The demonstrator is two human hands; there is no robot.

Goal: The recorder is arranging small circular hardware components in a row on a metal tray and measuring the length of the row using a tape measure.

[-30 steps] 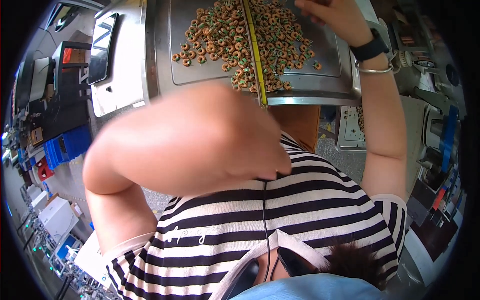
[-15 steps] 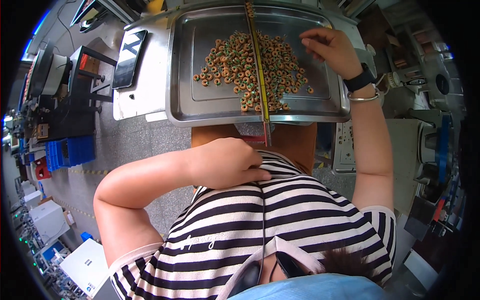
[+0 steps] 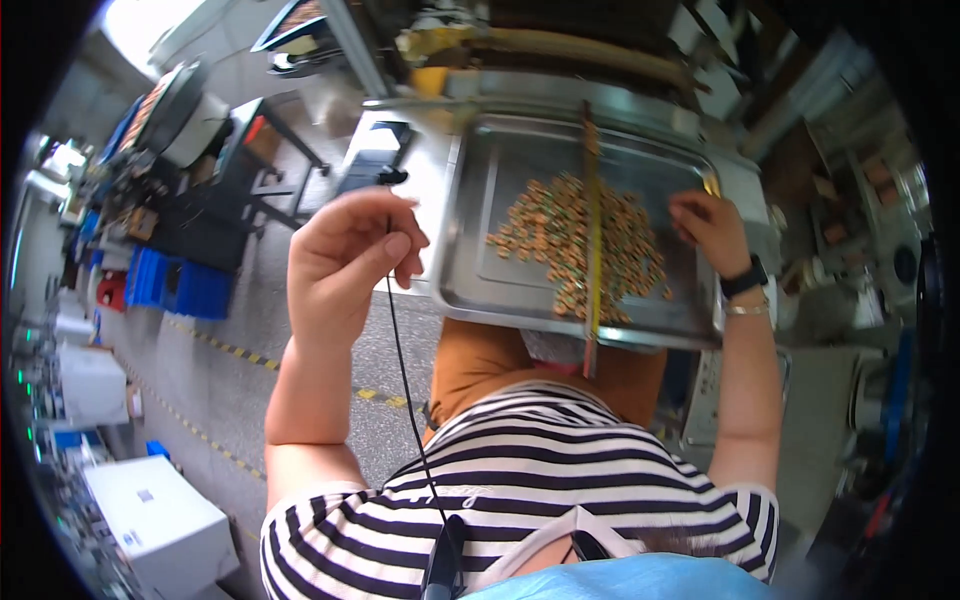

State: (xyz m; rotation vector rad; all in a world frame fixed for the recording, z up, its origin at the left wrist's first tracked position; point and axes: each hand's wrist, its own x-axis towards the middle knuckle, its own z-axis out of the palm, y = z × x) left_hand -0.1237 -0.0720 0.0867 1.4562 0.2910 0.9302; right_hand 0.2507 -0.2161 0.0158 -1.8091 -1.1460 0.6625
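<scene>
My left hand [image 3: 345, 265] is raised to the left of the tray, thumb and fingers pinched on a thin black cable [image 3: 408, 375]. The cable runs down to a black piece [image 3: 446, 555] at my collar. A small black end piece [image 3: 394, 177] sticks up just above the fingers. My right hand [image 3: 712, 232] hovers over the right side of a metal tray [image 3: 470, 290], fingers loosely bent and nothing seen in them. Beside it lies a heap of small orange-brown ring-shaped parts [image 3: 540, 235] with green bits. A yellow measuring strip [image 3: 594, 230] crosses the heap.
A phone [image 3: 375, 155] lies on the white tabletop [image 3: 425, 190] left of the tray. Blue bins [image 3: 180, 283] stand on the floor at the left, by a black machine frame [image 3: 225, 215]. White boxes [image 3: 165, 520] are at the lower left.
My left hand has moved from my chest up and left, drawing the cable out with it. The right hand stays over the tray's right side, fingers more bent. The view has shifted left.
</scene>
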